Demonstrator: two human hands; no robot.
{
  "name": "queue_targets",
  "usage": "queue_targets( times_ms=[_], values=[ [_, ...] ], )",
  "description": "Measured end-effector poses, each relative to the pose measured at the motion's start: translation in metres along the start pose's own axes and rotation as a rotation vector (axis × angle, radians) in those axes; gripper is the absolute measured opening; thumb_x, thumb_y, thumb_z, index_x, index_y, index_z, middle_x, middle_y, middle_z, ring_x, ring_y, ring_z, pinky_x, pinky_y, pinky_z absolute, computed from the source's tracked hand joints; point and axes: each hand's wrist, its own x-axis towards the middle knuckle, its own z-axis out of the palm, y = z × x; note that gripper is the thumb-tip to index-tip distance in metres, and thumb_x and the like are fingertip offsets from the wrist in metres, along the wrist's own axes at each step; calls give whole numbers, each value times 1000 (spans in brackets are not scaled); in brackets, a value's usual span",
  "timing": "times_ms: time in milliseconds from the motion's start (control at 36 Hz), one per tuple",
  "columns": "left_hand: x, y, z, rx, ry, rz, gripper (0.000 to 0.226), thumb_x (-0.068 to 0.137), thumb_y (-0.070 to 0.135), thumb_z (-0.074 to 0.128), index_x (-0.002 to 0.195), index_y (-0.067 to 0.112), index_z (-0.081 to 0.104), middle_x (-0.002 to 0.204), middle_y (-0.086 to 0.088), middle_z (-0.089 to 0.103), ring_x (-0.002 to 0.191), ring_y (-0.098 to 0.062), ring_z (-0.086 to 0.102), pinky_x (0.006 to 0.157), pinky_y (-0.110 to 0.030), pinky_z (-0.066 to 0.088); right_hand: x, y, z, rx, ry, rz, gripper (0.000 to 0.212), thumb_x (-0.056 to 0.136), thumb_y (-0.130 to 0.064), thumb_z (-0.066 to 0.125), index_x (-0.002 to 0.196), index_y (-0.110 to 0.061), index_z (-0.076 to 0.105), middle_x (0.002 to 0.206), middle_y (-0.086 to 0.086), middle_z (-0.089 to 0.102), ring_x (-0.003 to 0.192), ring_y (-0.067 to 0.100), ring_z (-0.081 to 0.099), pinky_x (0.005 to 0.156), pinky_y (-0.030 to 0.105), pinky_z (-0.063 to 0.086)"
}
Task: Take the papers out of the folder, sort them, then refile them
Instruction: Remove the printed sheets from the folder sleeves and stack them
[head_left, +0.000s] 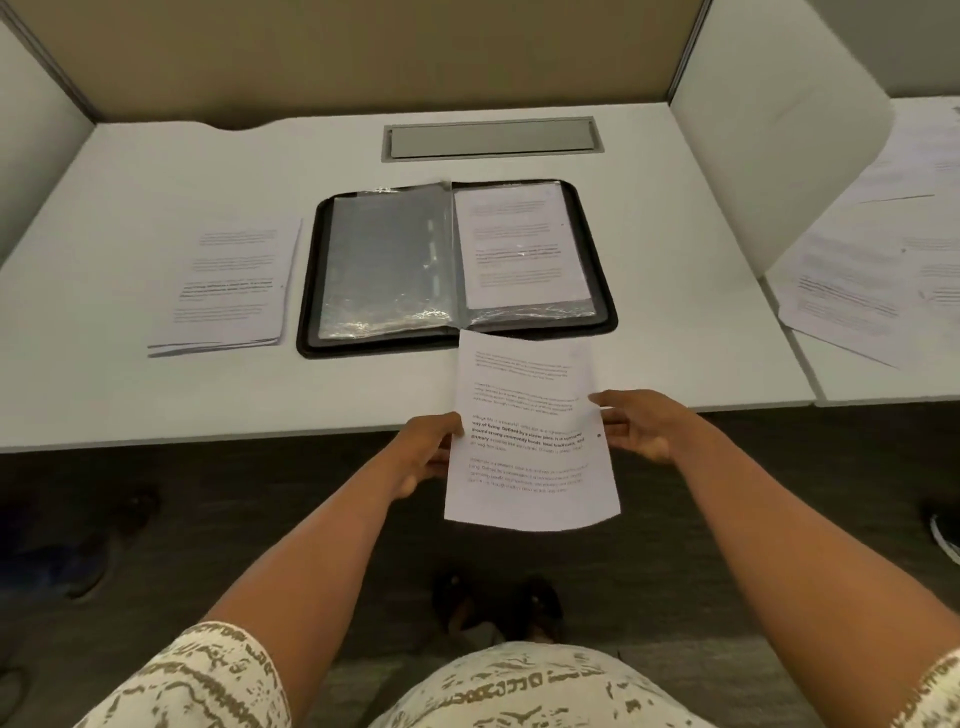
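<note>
Two hands are holding one sheet of paper (530, 436) up in the air, over the near edge of the white desk (130, 171). The left hand (423, 457) is pinching the left side of the sheet, with the thumb on top and the other fingers hiding under it. The right hand (636, 423) is touching the right side of the sheet, and its fingers are lying straight and close together, not curling tight. The far end of the sheet is reaching the near edge of the black folder (457, 267).

The folder is lying open and flat in the middle of the desk. Its left side is showing shiny clear pockets (387, 260). Its right side is holding a printed page (522, 244) inside a clear pocket.

A stack of papers (231, 286) is sitting on the desk just beside the folder, on its left. More loose papers (857, 280) are lying on the next desk, far to the right.
</note>
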Motion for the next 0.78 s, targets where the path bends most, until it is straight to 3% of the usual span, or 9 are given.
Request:
queue_targets(
  times_ms=[111,278,500,639,778],
  values=[
    [-11,-10,8,-37,15,24,29,94,27,60,121,19,64,116,-10,70,108,-31,66,96,-49,53,2,14,-6,-116,-11,-26,28,93,2,63,120,-4,64,119,15,71,109,32,67,95,46,57],
    [-19,-19,19,-113,105,87,23,94,17,62,116,14,67,106,-9,75,96,-30,73,75,-43,59,-3,25,-14,-184,-33,-78,27,94,1,62,119,-6,65,117,11,72,109,30,68,94,44,57],
    [-28,-19,29,-150,182,178,21,97,14,60,117,14,67,111,-7,74,101,-27,71,90,-49,56,-8,12,-17,-148,-78,-185,24,96,0,60,120,-3,64,116,12,72,106,30,70,90,42,58],
    [-32,-10,21,-199,247,226,18,99,16,59,115,13,66,108,-9,74,98,-30,72,88,-53,58,-8,1,-6,-90,-151,-214,24,96,-6,63,120,-3,66,114,12,74,107,30,70,94,45,57],
    [-30,-1,4,-229,338,277,15,99,18,59,111,18,68,107,-5,75,97,-26,72,83,-47,60,5,-6,14,-149,-192,-195,22,96,-6,63,118,-4,68,111,9,76,105,27,72,94,43,58]
  ],
)
